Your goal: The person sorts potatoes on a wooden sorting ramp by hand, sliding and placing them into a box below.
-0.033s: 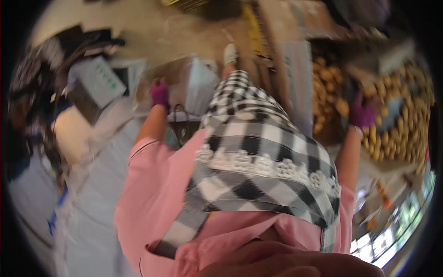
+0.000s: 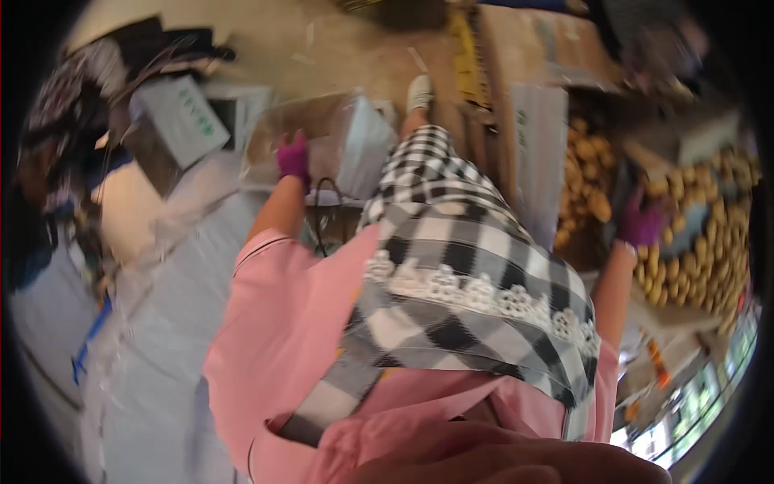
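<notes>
My left hand point(image 2: 294, 157), in a purple glove with bare fingertips, reaches over a plastic-lined cardboard box point(image 2: 367, 149). Its fingers are apart and nothing shows in them. On the other side, my right hand point(image 2: 642, 219), gloved the same way, is at the near edge of a pile of small tan oval pieces point(image 2: 693, 270). Blur hides its fingers, so what they hold, if anything, does not show. Left of that hand is a dark-walled box with larger orange-brown lumps point(image 2: 587, 161).
A grey-white carton point(image 2: 184, 121) and a heap of dark items stand at the left. Pale plastic sheeting point(image 2: 161, 323) covers a surface at lower left. A long pale panel point(image 2: 538, 161) borders the lump box. An orange-handled item point(image 2: 657, 363) lies at lower right.
The surroundings have shifted slightly rightward and downward in view. My left hand's fingers show more clearly spread. Both hands stay at nearly the same places beside the boxes and pile.
</notes>
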